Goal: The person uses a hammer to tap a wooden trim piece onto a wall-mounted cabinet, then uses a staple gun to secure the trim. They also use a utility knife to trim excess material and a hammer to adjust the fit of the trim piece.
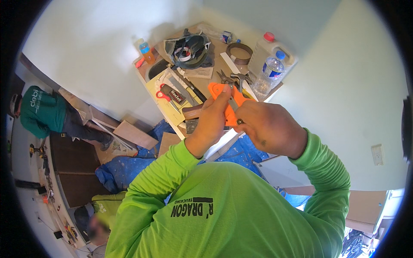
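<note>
Both of my hands are raised in front of my chest, above a cluttered worktop. Between them is an orange utility knife [231, 117], with a grey metal strip showing along its middle and a small brass-coloured round piece at its lower end. My left hand [209, 125] grips its left side, thumb laid along the top. The fingers of my right hand [275, 129] are closed on its right side; their tips are partly hidden. Just beyond the knife lie a claw hammer [242, 78] and pliers [223, 77]. Red-handled scissors [162, 95] rest further left.
The worktop [206, 73] also bears a dark bag [189, 60], a brown coiled strip [239, 54], a water bottle [272, 71], a white jug [259, 50] and an orange drink bottle [147, 53]. Blue sheeting [120, 172] covers the floor. A person in teal [45, 112] bends at left.
</note>
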The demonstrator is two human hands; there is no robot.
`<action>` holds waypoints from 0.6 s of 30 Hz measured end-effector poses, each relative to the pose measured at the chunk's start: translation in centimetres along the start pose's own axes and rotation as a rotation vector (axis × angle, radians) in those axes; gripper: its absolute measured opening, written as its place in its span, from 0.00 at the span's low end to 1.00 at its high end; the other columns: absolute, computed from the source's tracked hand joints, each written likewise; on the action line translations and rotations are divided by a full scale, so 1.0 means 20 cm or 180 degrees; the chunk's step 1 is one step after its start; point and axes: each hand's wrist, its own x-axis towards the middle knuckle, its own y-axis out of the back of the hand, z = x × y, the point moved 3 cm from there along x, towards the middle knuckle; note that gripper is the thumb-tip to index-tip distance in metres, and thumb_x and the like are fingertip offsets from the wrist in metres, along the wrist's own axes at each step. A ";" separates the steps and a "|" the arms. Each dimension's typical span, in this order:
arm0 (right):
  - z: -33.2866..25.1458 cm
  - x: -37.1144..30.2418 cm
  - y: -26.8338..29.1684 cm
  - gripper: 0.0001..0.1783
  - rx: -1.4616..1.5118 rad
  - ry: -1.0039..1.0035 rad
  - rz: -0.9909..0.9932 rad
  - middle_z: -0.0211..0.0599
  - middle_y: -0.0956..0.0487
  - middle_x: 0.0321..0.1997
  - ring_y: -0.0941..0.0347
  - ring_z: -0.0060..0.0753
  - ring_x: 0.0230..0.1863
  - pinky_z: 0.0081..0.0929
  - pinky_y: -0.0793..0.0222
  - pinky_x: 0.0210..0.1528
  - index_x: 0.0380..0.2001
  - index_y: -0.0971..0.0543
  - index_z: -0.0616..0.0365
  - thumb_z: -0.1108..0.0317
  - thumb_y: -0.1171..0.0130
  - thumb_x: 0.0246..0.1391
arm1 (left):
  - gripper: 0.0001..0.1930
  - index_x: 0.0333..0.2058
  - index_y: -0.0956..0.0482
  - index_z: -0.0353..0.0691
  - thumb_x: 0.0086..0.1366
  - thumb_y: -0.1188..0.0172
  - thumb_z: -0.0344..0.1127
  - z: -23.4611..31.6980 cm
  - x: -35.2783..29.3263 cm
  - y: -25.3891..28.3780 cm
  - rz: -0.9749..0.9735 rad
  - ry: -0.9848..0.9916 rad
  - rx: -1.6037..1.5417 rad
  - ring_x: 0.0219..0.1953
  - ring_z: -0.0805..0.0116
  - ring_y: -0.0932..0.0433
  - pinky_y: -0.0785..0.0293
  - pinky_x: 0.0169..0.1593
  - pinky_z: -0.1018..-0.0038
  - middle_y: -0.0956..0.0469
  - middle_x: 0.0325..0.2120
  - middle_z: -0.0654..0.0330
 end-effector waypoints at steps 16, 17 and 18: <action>0.05 -0.02 0.09 0.08 -0.0452 0.0095 0.0214 0.40 0.27 0.31 0.27 0.49 0.33 0.42 0.30 0.34 0.32 0.25 0.59 0.67 0.38 0.57 | 0.24 0.47 0.26 0.33 0.77 0.54 0.52 0.07 -0.04 -0.03 -0.0126 0.0212 -0.0056 0.22 0.66 0.17 0.22 0.17 0.73 0.17 0.30 0.53; 0.07 -0.02 0.08 0.08 -0.0468 0.0042 0.0100 0.40 0.27 0.31 0.27 0.49 0.33 0.42 0.30 0.34 0.31 0.25 0.58 0.67 0.39 0.58 | 0.24 0.47 0.26 0.33 0.77 0.54 0.52 0.08 -0.04 -0.02 -0.0198 0.0235 -0.0037 0.22 0.66 0.17 0.21 0.18 0.73 0.17 0.30 0.53; 0.08 -0.02 0.07 0.07 -0.0484 -0.0011 -0.0013 0.41 0.27 0.31 0.27 0.50 0.33 0.42 0.30 0.34 0.31 0.24 0.58 0.67 0.40 0.58 | 0.24 0.47 0.26 0.33 0.77 0.54 0.53 0.08 -0.05 -0.02 -0.0270 0.0257 -0.0017 0.22 0.66 0.17 0.21 0.19 0.73 0.17 0.30 0.53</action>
